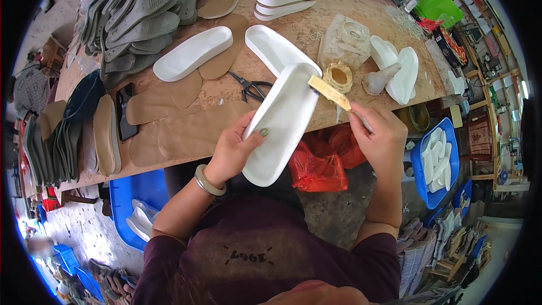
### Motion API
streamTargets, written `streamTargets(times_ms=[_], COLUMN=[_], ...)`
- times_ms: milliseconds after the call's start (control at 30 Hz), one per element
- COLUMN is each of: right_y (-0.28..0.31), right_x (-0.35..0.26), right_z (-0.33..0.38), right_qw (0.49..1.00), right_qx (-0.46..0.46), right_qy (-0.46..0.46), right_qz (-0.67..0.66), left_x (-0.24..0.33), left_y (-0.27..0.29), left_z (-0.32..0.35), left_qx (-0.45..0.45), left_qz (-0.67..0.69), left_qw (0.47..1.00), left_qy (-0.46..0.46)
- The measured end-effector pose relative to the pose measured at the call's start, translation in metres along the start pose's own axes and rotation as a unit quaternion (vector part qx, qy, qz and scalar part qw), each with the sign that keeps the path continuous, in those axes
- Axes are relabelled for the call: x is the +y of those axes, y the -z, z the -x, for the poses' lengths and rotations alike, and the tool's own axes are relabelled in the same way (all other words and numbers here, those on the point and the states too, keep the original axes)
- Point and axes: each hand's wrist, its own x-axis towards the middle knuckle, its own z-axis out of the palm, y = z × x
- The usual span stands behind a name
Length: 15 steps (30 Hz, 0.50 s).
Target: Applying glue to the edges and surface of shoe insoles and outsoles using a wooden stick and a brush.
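Note:
My left hand (232,148) grips a white shoe sole (276,135) by its left edge, thumb on the upper face, and holds it tilted over the table's front edge. In my right hand (381,138) is a brush (330,92) with a yellowish, crusted body. Its dark tip meets the sole's right edge near the far end. Just beyond the brush stands a small glue-crusted pot (333,86). Another white sole (270,44) lies behind the held one, partly covered by it. Black-handled scissors (248,85) rest left of the held sole.
Grey-green shoe pieces (149,8) are piled at the far left. Brown insoles (197,133) cover the table's front left, beside a dark phone (126,113). White soles (402,73) lie at the right. Below are a red bag (319,164) and a blue bin (446,183) of white pieces.

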Motion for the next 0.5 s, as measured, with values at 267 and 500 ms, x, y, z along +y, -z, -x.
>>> streamTargets(times_ms=[267,500], right_y=[-0.002,-0.007], right_x=[0.033,0.021], right_z=[-0.005,0.000], right_qw=[0.991,0.993], right_qx=[0.083,-0.012], right_qy=[-0.048,0.082], right_qz=[-0.094,-0.089], left_x=[0.014,0.019], left_y=[0.004,0.004], left_z=[0.003,0.004], left_qx=[-0.041,-0.065], left_qz=[0.123,0.102], left_qw=[0.986,0.986], left_qy=[0.100,0.119])
